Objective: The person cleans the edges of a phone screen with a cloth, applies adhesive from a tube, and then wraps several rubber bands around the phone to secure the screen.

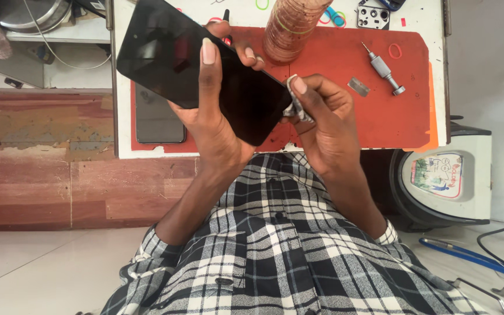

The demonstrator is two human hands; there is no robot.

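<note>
My left hand (217, 125) holds a black smartphone (188, 64) tilted above the table, thumb lying across its dark glass and fingers wrapped around the far edge. My right hand (325, 125) pinches a small crumpled grey-white cloth (294, 104) and presses it against the phone's lower right corner. The phone's screen is dark and reflects a little light.
Under the hands lies a red work mat (345, 64) on a white table (125, 153). On it are a brownish plastic bottle (291, 26), a small screwdriver (384, 70), a metal blade (358, 87), rubber bands and a second dark phone (158, 119). A white appliance (447, 175) stands at the right.
</note>
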